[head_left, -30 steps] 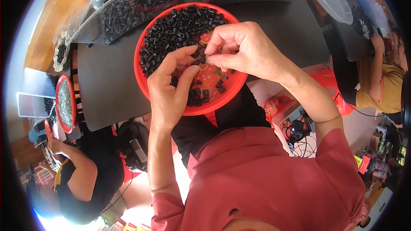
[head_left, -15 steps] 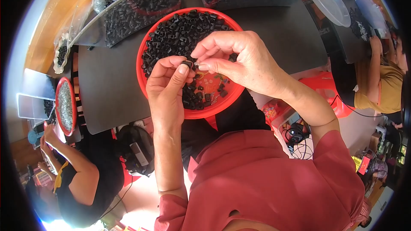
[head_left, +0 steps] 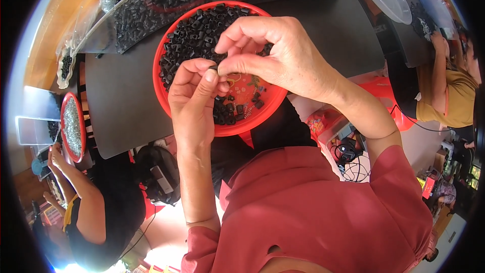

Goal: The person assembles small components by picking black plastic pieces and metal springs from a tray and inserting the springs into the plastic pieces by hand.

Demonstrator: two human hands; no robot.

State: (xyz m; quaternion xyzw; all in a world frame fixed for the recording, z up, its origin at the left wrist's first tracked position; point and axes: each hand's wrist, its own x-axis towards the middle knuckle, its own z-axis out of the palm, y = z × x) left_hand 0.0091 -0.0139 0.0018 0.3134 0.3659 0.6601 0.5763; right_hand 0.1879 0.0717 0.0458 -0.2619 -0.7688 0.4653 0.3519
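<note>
A small black plastic piece (head_left: pixel 213 67) sits pinched between the thumb and fingers of my left hand (head_left: pixel 193 103), held over the red basin (head_left: pixel 277 107). My right hand (head_left: pixel 288 53) comes in from the right, its thumb tip pressed up against that piece. Its index finger arches above, apart from the thumb; whatever lies under the thumb is hidden. Many similar black pieces (head_left: pixel 189 40) fill the far and left part of the basin. Nearer me, small metal springs (head_left: pixel 247 111) and several loose black pieces (head_left: pixel 222 114) lie on its red bottom.
Clear bins of black parts (head_left: pixel 156 17) stand along the far side of the dark table (head_left: pixel 121 91). At left, a red tray (head_left: pixel 74 126) holds shiny small parts beside a person in dark clothes (head_left: pixel 108 217). Another person, in a mustard shirt (head_left: pixel 457 98), sits at right.
My right thumb has closed in on the black piece, and the spring that showed between them is hidden now. The whole view has shifted slightly.
</note>
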